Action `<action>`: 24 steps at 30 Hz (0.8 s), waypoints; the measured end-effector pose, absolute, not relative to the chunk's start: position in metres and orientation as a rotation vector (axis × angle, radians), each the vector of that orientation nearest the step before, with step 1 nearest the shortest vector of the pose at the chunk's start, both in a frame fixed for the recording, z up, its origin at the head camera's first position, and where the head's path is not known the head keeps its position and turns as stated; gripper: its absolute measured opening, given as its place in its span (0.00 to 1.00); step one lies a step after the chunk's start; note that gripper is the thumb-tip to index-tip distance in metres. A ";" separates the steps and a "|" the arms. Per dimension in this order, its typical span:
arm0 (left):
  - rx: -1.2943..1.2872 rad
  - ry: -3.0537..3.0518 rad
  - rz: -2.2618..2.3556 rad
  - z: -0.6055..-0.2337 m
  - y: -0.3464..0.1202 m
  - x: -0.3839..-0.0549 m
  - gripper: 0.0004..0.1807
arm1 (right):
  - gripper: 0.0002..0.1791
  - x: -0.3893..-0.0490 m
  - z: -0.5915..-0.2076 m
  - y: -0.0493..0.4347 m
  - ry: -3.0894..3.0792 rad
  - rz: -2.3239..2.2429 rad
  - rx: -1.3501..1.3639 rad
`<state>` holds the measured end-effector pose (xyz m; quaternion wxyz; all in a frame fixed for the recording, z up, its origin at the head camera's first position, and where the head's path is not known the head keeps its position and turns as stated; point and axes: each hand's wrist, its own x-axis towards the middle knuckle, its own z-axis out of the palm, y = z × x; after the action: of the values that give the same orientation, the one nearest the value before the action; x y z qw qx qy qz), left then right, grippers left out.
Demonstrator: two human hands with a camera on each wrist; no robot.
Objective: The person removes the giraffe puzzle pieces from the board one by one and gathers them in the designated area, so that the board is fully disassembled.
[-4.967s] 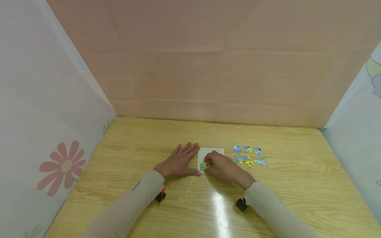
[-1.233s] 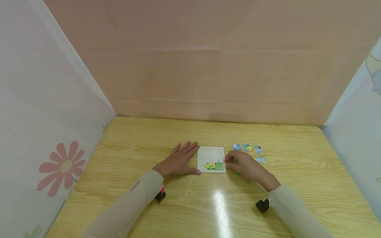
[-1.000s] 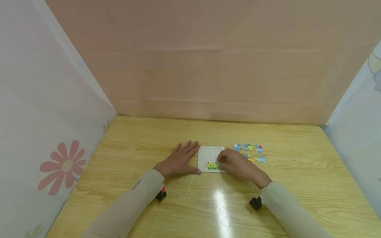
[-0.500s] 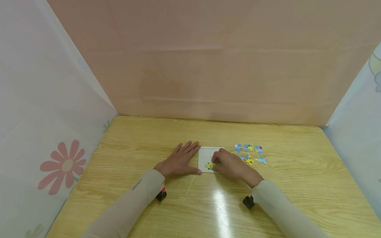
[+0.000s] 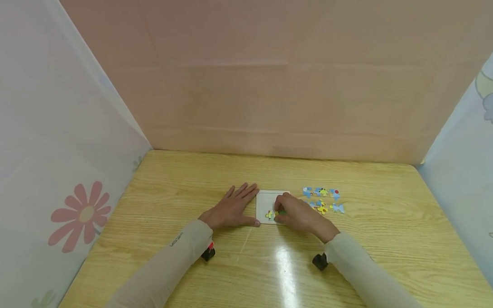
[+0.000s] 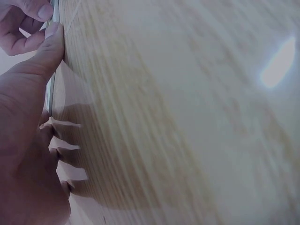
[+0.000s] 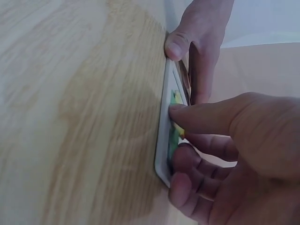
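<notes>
My left hand (image 5: 231,211) lies flat with fingers spread on the table, fingertips and thumb along the left edge of a white square puzzle tray (image 5: 266,198). In the right wrist view its thumb presses the tray's near corner. My right hand (image 5: 299,213) reaches over the tray's lower right part, fingers curled. Its thumb and index finger pinch a green and yellow puzzle piece (image 7: 174,133) low in the tray. To the left of these fingertips another yellow and green piece (image 5: 270,215) shows inside the tray. The right hand covers the tray's lower right corner.
Right of the tray, loose jigsaw pieces lie in two rows on the wooden table (image 5: 170,184): blue and yellow ones at the back (image 5: 322,192), more in front (image 5: 322,207). A beige backdrop (image 5: 244,104) stands behind, with patterned cloth walls at both sides.
My right hand has moved left from the tray's right edge onto its lower part, and barely shifted in the last half second. My left hand stays put.
</notes>
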<state>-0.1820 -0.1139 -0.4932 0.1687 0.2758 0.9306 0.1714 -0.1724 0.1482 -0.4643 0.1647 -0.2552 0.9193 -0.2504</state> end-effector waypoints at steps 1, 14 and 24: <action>0.781 2.646 0.486 -0.493 -0.114 -0.182 0.61 | 0.09 -0.172 -0.465 0.148 2.618 -0.727 -0.716; 0.770 2.654 0.483 -0.491 -0.112 -0.180 0.60 | 0.09 -0.170 -0.475 0.149 2.633 -0.799 -0.736; 0.787 2.653 0.477 -0.494 -0.113 -0.181 0.61 | 0.04 -0.166 -0.471 0.152 2.609 -0.896 -0.722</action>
<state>-0.1807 -0.1131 -0.4936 0.1661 0.2765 0.9316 0.1675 -0.1656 0.1517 -0.4708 0.1445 -0.2507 0.9053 -0.3110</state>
